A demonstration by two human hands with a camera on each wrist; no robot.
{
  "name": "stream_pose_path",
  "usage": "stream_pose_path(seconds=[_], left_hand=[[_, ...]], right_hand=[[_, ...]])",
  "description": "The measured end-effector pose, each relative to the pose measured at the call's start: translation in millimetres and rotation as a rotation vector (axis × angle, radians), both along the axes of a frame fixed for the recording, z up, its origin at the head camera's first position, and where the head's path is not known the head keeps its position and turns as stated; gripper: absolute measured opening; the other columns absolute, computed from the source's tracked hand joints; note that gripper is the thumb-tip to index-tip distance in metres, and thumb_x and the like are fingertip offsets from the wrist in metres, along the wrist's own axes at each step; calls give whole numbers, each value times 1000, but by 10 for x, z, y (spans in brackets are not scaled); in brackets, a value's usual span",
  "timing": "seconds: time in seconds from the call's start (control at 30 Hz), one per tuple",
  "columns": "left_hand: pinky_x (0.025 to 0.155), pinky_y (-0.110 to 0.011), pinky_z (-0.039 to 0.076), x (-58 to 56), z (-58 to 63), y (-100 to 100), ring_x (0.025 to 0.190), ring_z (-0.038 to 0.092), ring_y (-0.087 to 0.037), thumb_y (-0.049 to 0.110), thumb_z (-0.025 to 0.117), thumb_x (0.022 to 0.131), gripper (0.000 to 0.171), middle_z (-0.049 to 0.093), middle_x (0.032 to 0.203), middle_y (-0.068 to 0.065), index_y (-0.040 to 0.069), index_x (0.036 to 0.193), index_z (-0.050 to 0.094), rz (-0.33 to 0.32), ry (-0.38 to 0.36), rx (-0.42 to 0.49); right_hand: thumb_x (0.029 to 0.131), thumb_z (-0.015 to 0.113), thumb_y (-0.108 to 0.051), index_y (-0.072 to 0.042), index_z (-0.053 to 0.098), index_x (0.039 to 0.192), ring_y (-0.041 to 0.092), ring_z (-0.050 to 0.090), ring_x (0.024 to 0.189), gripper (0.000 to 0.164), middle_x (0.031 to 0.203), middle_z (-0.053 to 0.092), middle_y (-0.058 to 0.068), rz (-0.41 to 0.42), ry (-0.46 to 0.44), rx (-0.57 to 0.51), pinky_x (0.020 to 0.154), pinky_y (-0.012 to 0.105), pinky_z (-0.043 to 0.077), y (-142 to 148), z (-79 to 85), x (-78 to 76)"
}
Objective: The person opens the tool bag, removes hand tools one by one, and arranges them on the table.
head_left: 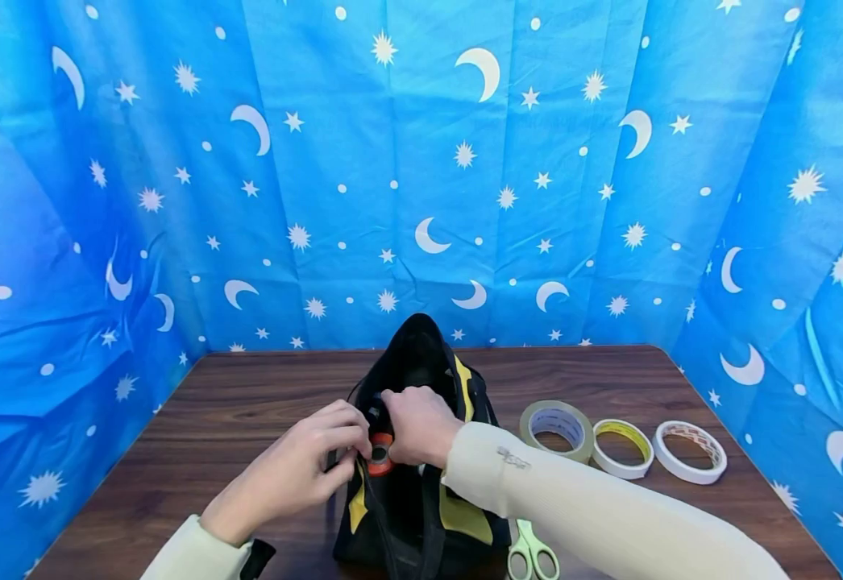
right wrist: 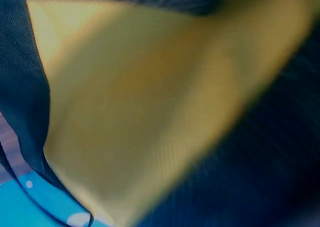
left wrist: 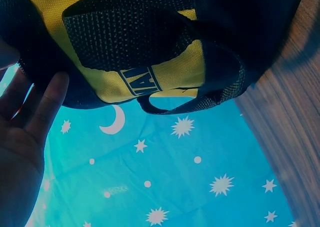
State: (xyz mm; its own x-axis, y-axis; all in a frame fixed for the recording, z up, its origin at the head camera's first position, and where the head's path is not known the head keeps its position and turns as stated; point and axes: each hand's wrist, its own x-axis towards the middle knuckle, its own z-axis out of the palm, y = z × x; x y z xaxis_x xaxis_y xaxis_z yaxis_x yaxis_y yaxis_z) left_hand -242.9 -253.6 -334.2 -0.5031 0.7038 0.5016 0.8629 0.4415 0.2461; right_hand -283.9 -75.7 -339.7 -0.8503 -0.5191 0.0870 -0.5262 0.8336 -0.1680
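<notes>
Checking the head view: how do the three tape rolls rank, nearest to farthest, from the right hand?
From the right hand:
1. Wide tape roll, left end of the row
2. Yellow-lined roll, middle
3. All-white roll, right end

Bright blue cloth (head_left: 421, 153), printed with white crescents (head_left: 490, 72), starbursts (head_left: 384, 49) and dots (head_left: 535, 24), hangs before us and along both sides, its back stretch marked by vertical creases and its left side bunched into wrinkles. Below it we see a dark brown wood-grain table (head_left: 247, 387) with rounded far corners, under light that turns the fabric faintly violet at our left.
</notes>
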Motion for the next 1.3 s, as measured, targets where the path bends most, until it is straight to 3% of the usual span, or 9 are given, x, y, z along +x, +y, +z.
stream_pose_path(seconds=[0.2,0.3,0.53,0.77,0.9,1.03,1.17,1.3], left_hand=[[64,-17,37,-21,7,22,84,41,-1,2,55,73,25,47,92,16,26,82,55,15,-9,-14],[63,-17,38,-25,-1,32,83,41,-2,2,56,72,28,47,92,15,28,82,55,18,-14,-9],[62,-16,38,-42,-25,56,82,40,1,3,55,72,29,47,92,17,31,81,53,36,-18,-23],[58,-17,39,-49,-27,32,83,40,0,3,54,71,27,47,92,16,29,80,54,41,-16,-17],[60,-16,38,-44,-30,12,84,40,0,3,55,70,29,48,93,16,31,80,54,36,-9,-8],[56,-15,36,-38,-23,5,84,41,-2,0,56,70,33,48,95,16,32,82,53,15,-9,11],[53,-16,35,-40,-15,22,84,41,-5,-1,56,70,33,48,97,13,29,82,54,-9,-1,16],[61,-18,37,-56,-9,50,86,42,-3,0,56,70,32,48,98,14,30,82,54,-5,13,0]], right_hand=[[65,66,-21,-18,44,77,12,40,42,25,55,41,-3,46,-19,-104,38,22,32,244,249,196],[67,64,-21,-18,42,76,12,38,41,25,53,38,-2,49,-1,-162,37,24,29,374,358,301],[71,63,-26,-20,41,79,6,41,53,24,64,43,-7,89,131,-382,43,22,33,727,494,614],[68,67,-30,-23,45,80,2,39,59,26,69,41,-13,1,315,-521,47,18,34,1164,551,1049],[69,69,-31,-24,46,83,3,41,61,28,72,42,-13,-72,326,-568,49,18,37,1447,448,1308],[66,71,-31,-25,47,84,2,40,56,30,71,41,-14,-155,327,-578,45,17,35,1690,216,1475],[61,75,-24,-26,47,80,0,40,54,34,69,42,-16,-230,285,-570,44,16,34,1891,-81,1536],[60,75,-23,-27,44,75,-1,40,54,35,66,41,-16,-322,202,-483,44,16,33,2061,-364,1527]])
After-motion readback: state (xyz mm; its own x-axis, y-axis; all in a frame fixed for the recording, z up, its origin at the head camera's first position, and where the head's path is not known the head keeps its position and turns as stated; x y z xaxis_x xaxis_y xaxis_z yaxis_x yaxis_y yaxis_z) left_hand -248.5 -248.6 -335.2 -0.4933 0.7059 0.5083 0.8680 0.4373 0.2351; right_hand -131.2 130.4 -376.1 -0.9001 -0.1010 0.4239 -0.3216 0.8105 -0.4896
